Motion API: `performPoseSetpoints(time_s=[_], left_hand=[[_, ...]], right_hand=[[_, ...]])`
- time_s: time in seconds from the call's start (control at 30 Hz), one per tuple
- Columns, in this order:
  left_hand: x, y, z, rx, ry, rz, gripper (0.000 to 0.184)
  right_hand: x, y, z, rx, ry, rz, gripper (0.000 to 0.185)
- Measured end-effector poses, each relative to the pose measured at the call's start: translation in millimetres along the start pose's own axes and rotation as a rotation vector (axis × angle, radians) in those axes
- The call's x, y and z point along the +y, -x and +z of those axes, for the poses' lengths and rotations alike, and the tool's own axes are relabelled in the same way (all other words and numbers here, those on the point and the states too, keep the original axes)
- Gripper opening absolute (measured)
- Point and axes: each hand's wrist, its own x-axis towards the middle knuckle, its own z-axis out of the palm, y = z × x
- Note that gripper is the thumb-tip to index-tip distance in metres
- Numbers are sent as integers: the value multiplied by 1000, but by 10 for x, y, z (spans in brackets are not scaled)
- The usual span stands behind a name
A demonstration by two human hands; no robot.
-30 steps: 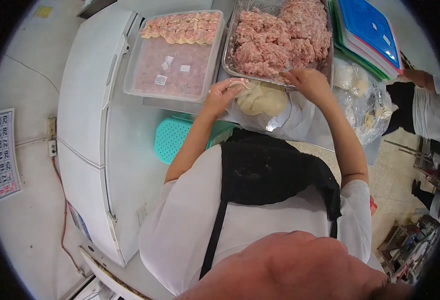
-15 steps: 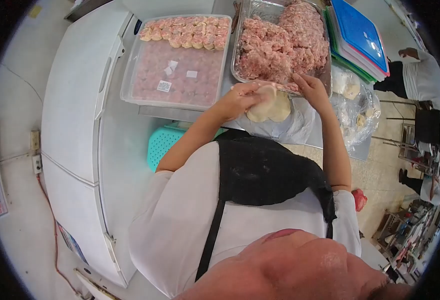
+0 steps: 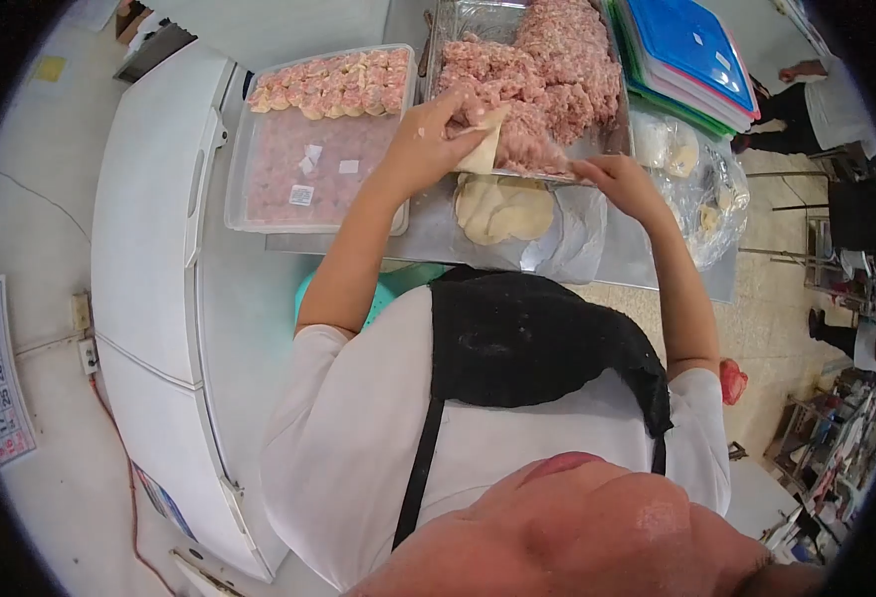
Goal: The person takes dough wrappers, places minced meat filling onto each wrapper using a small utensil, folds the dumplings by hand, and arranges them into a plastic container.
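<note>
**Steel counter [image 3: 428, 234], piece of dough [image 3: 483, 151] in hand at the meat's edge**

A white fridge [image 3: 149, 249] fills the left of the frame beside a counter where a person in a black apron [image 3: 532, 338] works with both hands. At upper centre, a metal tray [image 3: 468, 17] holds a mound of ground meat [image 3: 572, 60]. The left hand [image 3: 426, 139] is much the nearer to the dough, its thumb and fingers pinched closed on that thin, pale piece over the tray's lower left corner. The dough slants from upper right to lower left, just right of the fingertips, with the meat immediately beyond it; whether the two touch cannot be told.

The right hand [image 3: 625, 184] is at the tray's lower right edge, well apart from the dough, fingers curled and pointing left toward the meat. Blur hides whether they grasp a tool. Below the tray, between the two forearms, lies a stack of dough rounds [image 3: 502, 211]. At upper left, filled dumplings [image 3: 333, 85] sit in rows on a plastic box [image 3: 234, 184].
</note>
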Motion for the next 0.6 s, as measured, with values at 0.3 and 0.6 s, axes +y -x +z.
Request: performPoseSetpoints(time_s=[0.3,0.6], left_hand=[[-23,-443,668,112,1226,-633,25],[173,-503,973,319,779,-530,31]], right_hand=[[-11,-179,-192,170,-829,105,32],[74,-293,-332,27,-944,70,32]])
